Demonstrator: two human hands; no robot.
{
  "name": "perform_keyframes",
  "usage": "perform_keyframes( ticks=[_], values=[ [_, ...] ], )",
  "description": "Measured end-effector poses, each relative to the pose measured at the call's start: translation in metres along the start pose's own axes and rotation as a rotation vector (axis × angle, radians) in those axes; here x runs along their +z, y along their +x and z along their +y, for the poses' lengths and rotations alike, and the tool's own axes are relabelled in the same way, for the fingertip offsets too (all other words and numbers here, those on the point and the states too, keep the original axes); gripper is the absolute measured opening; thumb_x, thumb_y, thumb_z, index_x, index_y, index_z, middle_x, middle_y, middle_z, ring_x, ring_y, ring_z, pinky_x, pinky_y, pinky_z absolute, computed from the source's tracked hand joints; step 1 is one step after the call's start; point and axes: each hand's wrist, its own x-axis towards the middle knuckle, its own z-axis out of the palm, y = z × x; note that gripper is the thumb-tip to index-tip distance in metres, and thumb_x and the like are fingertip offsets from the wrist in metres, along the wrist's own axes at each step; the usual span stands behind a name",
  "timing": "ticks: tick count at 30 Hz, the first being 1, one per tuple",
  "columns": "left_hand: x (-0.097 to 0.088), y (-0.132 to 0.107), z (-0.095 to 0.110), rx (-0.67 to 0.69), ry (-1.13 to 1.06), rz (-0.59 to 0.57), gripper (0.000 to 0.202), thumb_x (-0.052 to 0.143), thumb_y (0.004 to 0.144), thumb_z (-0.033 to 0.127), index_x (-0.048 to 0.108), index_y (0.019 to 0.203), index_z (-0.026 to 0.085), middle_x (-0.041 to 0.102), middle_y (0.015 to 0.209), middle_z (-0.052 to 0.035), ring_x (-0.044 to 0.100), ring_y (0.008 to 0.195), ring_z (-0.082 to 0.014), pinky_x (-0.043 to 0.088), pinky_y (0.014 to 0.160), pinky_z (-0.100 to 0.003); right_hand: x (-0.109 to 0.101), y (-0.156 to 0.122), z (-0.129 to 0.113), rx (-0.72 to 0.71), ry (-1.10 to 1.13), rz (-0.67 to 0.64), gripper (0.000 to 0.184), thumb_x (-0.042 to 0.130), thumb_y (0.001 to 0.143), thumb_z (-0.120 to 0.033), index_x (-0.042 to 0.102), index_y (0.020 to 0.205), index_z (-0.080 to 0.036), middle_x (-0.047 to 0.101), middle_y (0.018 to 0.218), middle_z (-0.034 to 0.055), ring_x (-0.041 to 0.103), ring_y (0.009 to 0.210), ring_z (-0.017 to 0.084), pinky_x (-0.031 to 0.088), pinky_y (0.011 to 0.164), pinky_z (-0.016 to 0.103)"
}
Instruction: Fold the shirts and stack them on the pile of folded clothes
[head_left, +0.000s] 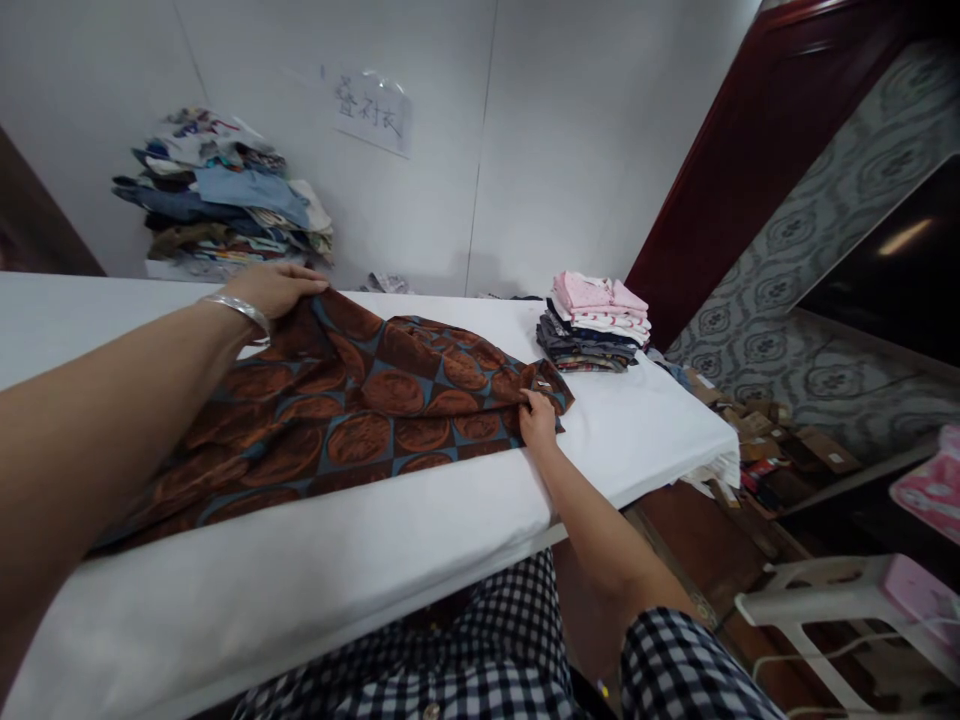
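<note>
A brown shirt (360,440) with a blue-grey and rust circle pattern lies stretched sideways across the white-covered table (450,515). My left hand (281,290), with a silver bangle at its wrist, pinches the shirt's far edge and lifts it a little off the table. At the collar end on the right, my right hand (538,420) grips the fabric near a small white label. Folds run along the shirt between both hands. Part of its left end is hidden behind my left forearm.
A tall heap of clothes (232,195) stands at the back left. A neat stack of folded shirts (592,325), pink on top, sits at the back right. Beyond the table's right end are cardboard boxes (817,450) and a white plastic stool (825,590).
</note>
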Motion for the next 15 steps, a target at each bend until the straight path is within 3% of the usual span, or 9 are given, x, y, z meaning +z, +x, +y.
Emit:
perform_keyframes(
  ticks=[3,5,7,11,15],
  values=[
    [-0.012,-0.011,0.012,-0.05,0.022,0.009,0.06,0.055,0.078,0.053,0.06,0.117,0.007,0.065,0.101,-0.0047,0.061,0.095,-0.0216,0.048,0.088,-0.045,-0.002,-0.001,0.001,-0.01,0.055,0.038,0.039,0.039,0.077,-0.012,0.065,0.106,-0.018,0.065,0.104,0.0086,0.054,0.104,0.023,0.04,0.096,0.034],
    [-0.022,-0.02,0.014,0.014,0.011,0.025,0.066,0.057,0.074,0.056,0.06,0.117,0.007,0.065,0.095,-0.0027,0.062,0.09,-0.0192,0.05,0.085,-0.044,-0.002,-0.001,0.002,-0.024,0.08,0.066,0.038,0.039,0.075,-0.012,0.065,0.102,-0.017,0.065,0.102,0.009,0.055,0.102,0.022,0.041,0.095,0.032],
    [-0.032,-0.031,0.003,0.091,0.019,0.014,0.071,0.058,0.069,0.061,0.06,0.114,0.006,0.065,0.087,-0.0005,0.061,0.084,-0.0165,0.049,0.085,-0.046,-0.001,-0.002,0.003,-0.046,0.099,0.087,0.037,0.04,0.073,-0.011,0.065,0.099,-0.016,0.065,0.101,0.0091,0.055,0.1,0.021,0.041,0.094,0.03],
    [-0.033,-0.074,-0.064,0.187,0.165,-0.128,0.057,0.049,0.069,0.063,0.065,0.094,0.014,0.064,0.075,0.0034,0.059,0.077,-0.0142,0.048,0.087,-0.043,0.001,-0.004,0.005,-0.085,0.096,0.044,0.036,0.04,0.07,-0.008,0.066,0.092,-0.018,0.067,0.095,0.0067,0.057,0.096,0.02,0.042,0.092,0.03],
    [-0.008,-0.134,-0.138,0.379,0.363,-0.367,0.025,0.042,0.075,0.039,0.064,0.075,0.026,0.067,0.084,0.0031,0.062,0.081,-0.0175,0.05,0.079,-0.032,0.0,-0.003,0.001,-0.097,0.014,-0.067,0.039,0.039,0.067,-0.005,0.068,0.088,-0.02,0.069,0.094,0.0047,0.058,0.095,0.02,0.041,0.091,0.032]
  ],
)
